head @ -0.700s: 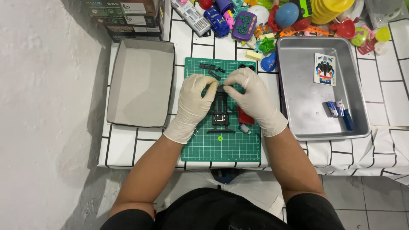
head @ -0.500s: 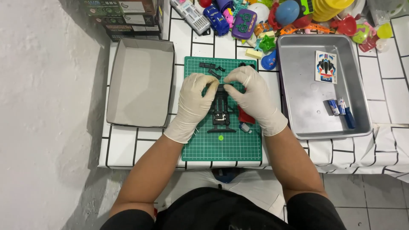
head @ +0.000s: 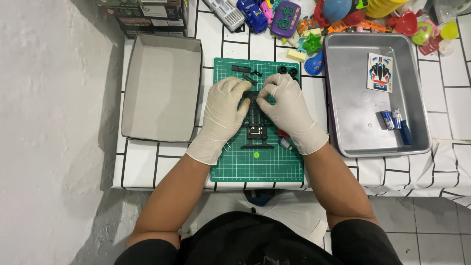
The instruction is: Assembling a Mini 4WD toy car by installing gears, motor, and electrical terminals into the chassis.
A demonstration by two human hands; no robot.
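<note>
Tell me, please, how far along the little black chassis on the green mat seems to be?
Done: black chassis lies on green mat. In hand: left hand and right hand pinch its front end. Left: loose black parts, two wheels, sticker sheet, batteries.

green grid mat [head: 274,167], blk chassis [head: 257,128], white gloves on hands [head: 223,115], silver tray [head: 354,132]

White tiled table with dark grout lines [head: 147,167]

Under the gloved hands lies a green cutting mat [head: 267,169]; an open grey cardboard box [head: 162,88] sits left of them, a metal tray [head: 353,122] right, and colourful plastic toys [head: 314,19] heap beyond them.
</note>
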